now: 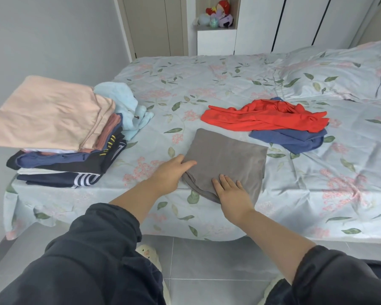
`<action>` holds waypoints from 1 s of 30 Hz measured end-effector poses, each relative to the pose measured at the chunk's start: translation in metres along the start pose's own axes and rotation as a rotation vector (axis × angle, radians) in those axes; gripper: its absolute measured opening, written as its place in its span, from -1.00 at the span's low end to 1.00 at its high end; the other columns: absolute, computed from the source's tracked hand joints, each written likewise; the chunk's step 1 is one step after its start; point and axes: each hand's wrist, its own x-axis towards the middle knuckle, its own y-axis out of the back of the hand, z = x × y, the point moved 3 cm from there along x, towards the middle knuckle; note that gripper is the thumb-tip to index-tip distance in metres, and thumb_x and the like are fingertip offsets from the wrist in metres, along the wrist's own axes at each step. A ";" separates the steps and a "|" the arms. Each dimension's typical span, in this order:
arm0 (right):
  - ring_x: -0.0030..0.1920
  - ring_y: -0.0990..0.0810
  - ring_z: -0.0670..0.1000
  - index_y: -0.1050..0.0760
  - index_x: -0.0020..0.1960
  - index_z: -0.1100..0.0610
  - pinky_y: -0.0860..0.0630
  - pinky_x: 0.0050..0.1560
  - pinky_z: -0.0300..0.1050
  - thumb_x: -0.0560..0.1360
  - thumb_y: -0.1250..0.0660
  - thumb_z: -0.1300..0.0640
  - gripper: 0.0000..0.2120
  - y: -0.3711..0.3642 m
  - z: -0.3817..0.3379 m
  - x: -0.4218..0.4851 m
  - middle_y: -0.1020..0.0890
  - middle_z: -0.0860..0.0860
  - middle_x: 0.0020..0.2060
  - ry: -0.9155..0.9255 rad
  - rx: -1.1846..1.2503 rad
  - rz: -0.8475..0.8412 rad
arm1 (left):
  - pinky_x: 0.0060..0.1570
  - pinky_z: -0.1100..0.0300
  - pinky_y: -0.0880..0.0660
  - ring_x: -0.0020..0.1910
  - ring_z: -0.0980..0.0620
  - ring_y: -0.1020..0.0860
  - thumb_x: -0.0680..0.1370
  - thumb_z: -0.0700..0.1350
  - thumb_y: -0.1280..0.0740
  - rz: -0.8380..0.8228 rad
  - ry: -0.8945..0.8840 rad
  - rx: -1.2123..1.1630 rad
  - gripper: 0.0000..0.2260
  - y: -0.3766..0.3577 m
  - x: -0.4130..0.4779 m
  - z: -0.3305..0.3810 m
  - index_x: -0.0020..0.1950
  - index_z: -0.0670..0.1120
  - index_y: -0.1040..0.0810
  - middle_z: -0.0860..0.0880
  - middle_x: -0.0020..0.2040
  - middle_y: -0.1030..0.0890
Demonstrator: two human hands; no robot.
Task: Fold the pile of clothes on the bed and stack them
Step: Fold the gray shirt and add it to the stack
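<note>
Pressed flat with straight fingers, the right hand (231, 193) was laid on the near corner of the grey garment (229, 155), while its left edge was pinched by the left hand (173, 171) (fingers apparently tucked beneath). The garment was seen folded into a rough square, matte and smooth, by the near edge of the bed (207, 73), between the stack (53, 133) at left and the red top (262, 117) farther right. It was judged soft, light and limp; both folded edges should be supported from beneath, lest the folds slump open.
</note>
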 end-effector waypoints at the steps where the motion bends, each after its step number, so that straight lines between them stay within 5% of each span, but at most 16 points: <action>1: 0.54 0.03 0.09 0.14 0.56 0.13 0.00 0.50 0.09 0.53 -0.18 0.27 -0.28 0.000 0.001 -0.001 0.01 0.14 0.55 0.006 0.018 0.006 | -0.29 0.14 -0.37 -0.15 -0.13 -0.50 0.27 -0.46 -0.33 0.118 -0.082 0.217 -0.32 0.002 0.000 0.001 0.37 -0.08 -0.46 -0.15 0.01 -0.46; 4: 0.54 -0.01 0.07 0.07 0.56 0.14 -0.01 0.51 0.03 0.53 -0.16 0.29 -0.32 0.002 0.006 -0.002 -0.03 0.12 0.54 0.033 0.081 0.021 | -0.37 0.15 -0.42 -0.30 -0.09 -0.51 0.02 -0.40 -0.46 0.297 -0.207 0.549 -0.44 0.003 -0.001 0.005 0.01 -0.13 -0.64 -0.10 -0.22 -0.53; 7: 0.41 -0.31 0.13 -0.17 0.48 0.18 -0.29 0.39 -0.01 0.52 -0.17 0.29 -0.47 0.012 0.013 0.000 -0.29 0.16 0.45 0.030 0.177 -0.002 | -0.22 0.14 -0.47 -0.16 -0.07 -0.57 0.13 -0.34 -0.47 0.295 -0.300 0.610 -0.62 -0.003 0.002 0.003 -0.09 -0.10 -0.63 -0.07 -0.12 -0.59; 9: 0.12 -0.53 0.20 -0.34 0.29 0.18 -0.49 0.03 0.00 0.50 -0.17 0.25 -0.64 0.028 0.024 0.003 -0.52 0.19 0.19 -0.006 0.184 0.016 | -0.15 0.16 -0.53 -0.08 -0.07 -0.62 0.15 -0.35 -0.49 0.301 -0.337 0.527 -0.69 0.005 0.004 0.005 -0.16 -0.13 -0.64 -0.07 -0.11 -0.64; 12: -0.05 -0.56 0.21 -0.37 0.09 0.16 -0.35 -0.27 -0.08 0.46 -0.18 0.25 -0.80 0.066 0.040 0.006 -0.57 0.14 0.00 -0.141 0.118 0.200 | -0.17 0.10 -0.54 -0.14 -0.13 -0.60 0.20 -0.40 -0.43 0.316 -0.280 0.235 -0.76 0.035 0.019 0.005 -0.17 -0.22 -0.60 -0.13 -0.19 -0.61; 17: -0.11 -0.53 0.22 -0.35 -0.06 0.16 -0.28 -0.28 -0.08 0.40 -0.22 0.29 -0.86 0.131 0.047 0.020 -0.54 0.15 -0.08 -0.198 0.299 0.371 | -0.15 0.10 -0.38 -0.08 -0.16 -0.51 0.45 -0.28 -0.26 0.319 0.033 -0.065 -0.88 0.103 0.045 -0.006 -0.04 -0.19 -0.52 -0.14 -0.12 -0.57; 21: -0.19 -0.47 0.17 -0.26 -0.27 0.14 -0.28 -0.29 -0.12 0.37 -0.22 0.31 -0.85 0.157 0.048 0.022 -0.52 0.13 -0.25 -0.177 0.421 0.211 | -0.27 0.13 -0.29 -0.19 -0.12 -0.49 0.46 -0.19 -0.30 0.228 0.071 -0.031 -0.96 0.138 0.048 0.002 -0.17 -0.15 -0.50 -0.10 -0.24 -0.56; 24: -0.11 -0.51 0.15 -0.39 -0.13 0.17 -0.35 -0.25 -0.10 0.45 -0.26 0.22 -0.95 0.157 0.039 0.016 -0.52 0.08 -0.21 -0.099 0.685 0.080 | -0.33 0.15 -0.25 -0.27 -0.08 -0.43 0.41 -0.17 -0.33 0.185 0.038 0.003 -0.86 0.160 0.053 0.023 -0.32 -0.06 -0.41 0.00 -0.38 -0.45; 26: -0.05 -0.53 0.01 -0.42 0.09 0.10 -0.40 -0.18 -0.14 0.46 -0.33 -0.01 -0.72 0.167 0.030 0.012 -0.56 -0.01 -0.07 -0.060 0.865 0.104 | -0.35 0.16 -0.25 -0.30 -0.07 -0.39 0.39 -0.16 -0.34 0.164 -0.023 0.075 -0.77 0.177 0.060 0.042 -0.38 -0.01 -0.33 0.05 -0.43 -0.38; 30: -0.10 -0.52 -0.20 -0.35 0.11 -0.02 -0.35 -0.25 -0.30 0.32 -0.45 -0.22 -0.49 0.205 0.018 0.018 -0.52 -0.23 -0.11 -0.083 1.032 0.319 | -0.37 0.16 -0.29 -0.29 -0.07 -0.42 0.38 -0.14 -0.36 0.109 -0.069 0.163 -0.93 0.214 0.075 0.069 -0.26 -0.06 -0.48 0.04 -0.41 -0.42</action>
